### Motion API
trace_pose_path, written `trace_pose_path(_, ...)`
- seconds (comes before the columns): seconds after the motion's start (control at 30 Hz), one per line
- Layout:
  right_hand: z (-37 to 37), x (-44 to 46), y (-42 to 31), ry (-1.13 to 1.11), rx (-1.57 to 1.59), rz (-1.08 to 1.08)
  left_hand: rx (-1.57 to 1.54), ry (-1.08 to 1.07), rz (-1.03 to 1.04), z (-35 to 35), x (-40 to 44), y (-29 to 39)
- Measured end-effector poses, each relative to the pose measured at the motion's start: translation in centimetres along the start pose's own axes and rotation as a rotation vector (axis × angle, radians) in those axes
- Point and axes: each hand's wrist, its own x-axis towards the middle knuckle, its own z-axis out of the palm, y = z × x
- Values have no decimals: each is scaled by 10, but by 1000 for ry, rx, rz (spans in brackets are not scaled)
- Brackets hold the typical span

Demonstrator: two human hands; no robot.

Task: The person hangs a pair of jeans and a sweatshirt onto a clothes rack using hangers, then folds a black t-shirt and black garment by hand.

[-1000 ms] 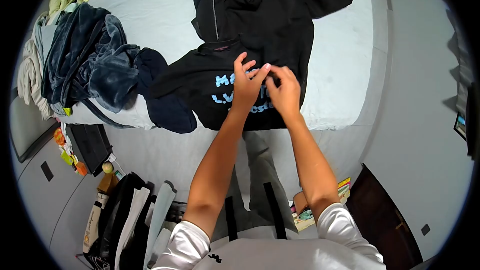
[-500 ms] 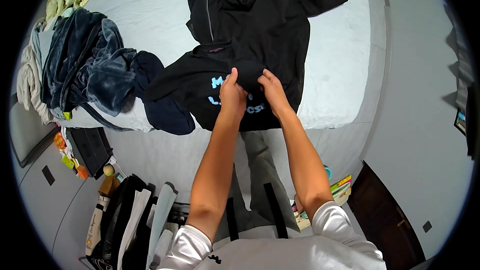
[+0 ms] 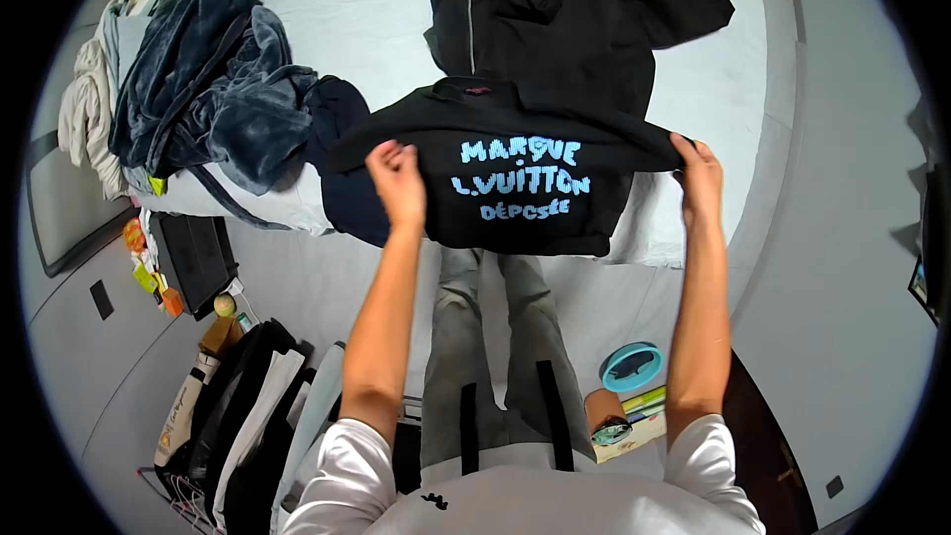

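Note:
A black T-shirt (image 3: pixel 535 233) with pale blue lettering lies at the near edge of the bed, its collar pointing away from me. My right hand (image 3: pixel 699 178) pinches the end of its right-side sleeve, drawn out sideways. Over the opposite sleeve is my left hand (image 3: pixel 397 186), fingers curled in; whether cloth is between them is hidden. Beyond and partly under the shirt, a black zip jacket (image 3: pixel 565 10) is spread on the bed. A dark navy garment (image 3: pixel 349 200) touches the shirt's left side.
A grey-blue fleece (image 3: pixel 208 89) is heaped with other clothes on the left of the white bed (image 3: pixel 347 0). Clothes (image 3: pixel 258 406) hang at lower left. On the floor side at lower right are a turquoise-rimmed round item (image 3: pixel 634 367) and a door (image 3: pixel 773 456).
My hands have moved from the middle of the shirt out to its two sleeves. The bunched shirt front is now spread, showing its full lettering. The camera view has shifted slightly.

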Motion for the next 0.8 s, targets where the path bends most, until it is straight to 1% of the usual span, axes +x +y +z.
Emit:
trace_pose_path(0.03, -19, 11, -3, 21, -44, 85, 105, 104, 87, -24, 16, -21)
trace_pose_path(0.1, -54, 44, 10, -105, 291, 236, 239, 303, 99, -66, 47, -56)
trace_pose_path(0.13, -63, 55, 11, -58, 448, 331, 115, 322, -16, -83, 60, -64)
trace_pose_path(0.17, -67, 60, 11, -26, 577, 284, -11, 340, -128, -94, 69, -68)
trace_pose_path(0.2, -56, 50, 1, 15, 612, 275, -109, 281, -288, -102, 72, -57)
trace_pose_path(0.23, -45, 38, -11, 62, 647, 263, -102, 233, -315, -106, 73, -43)
trace_pose_path(0.27, -47, 40, -6, 21, 506, 218, -97, 180, -343, -106, 72, -27)
trace_pose_path(0.3, -46, 42, 4, 22, 267, 160, -96, 125, -372, -105, 72, -18)
trace_pose_path(0.37, -31, 30, 7, -4, 9, 102, -16, 27, -354, -100, 79, -13)
trace_pose_path(0.43, -18, 26, 14, 62, -22, 172, 31, -36, -372, -90, 85, 5)
trace_pose_path(0.47, -16, 27, 19, 85, -12, 170, 105, -56, -370, -84, 88, 12)
trace_pose_path(0.5, -13, 27, 25, 106, -2, 169, 288, -19, -299, -84, 113, -27)
trace_pose_path(0.57, -6, 30, 36, 122, -23, 235, 621, 87, -184, -71, 111, -5)
trace_pose_path(0.63, 1, 29, 45, 138, -15, 313, 824, 14, -266, -60, 111, 5)
trace_pose_path(0.7, 2, 30, 60, 118, 92, 400, 804, -80, -240, -63, 128, -37)
trace_pose_path(0.77, 1, 49, 88, 102, 266, 506, 733, -50, -176, -62, 115, -18)
trace_pose_path(0.8, -7, 65, 105, 20, 294, 552, 660, 52, 20, -61, 103, -23)
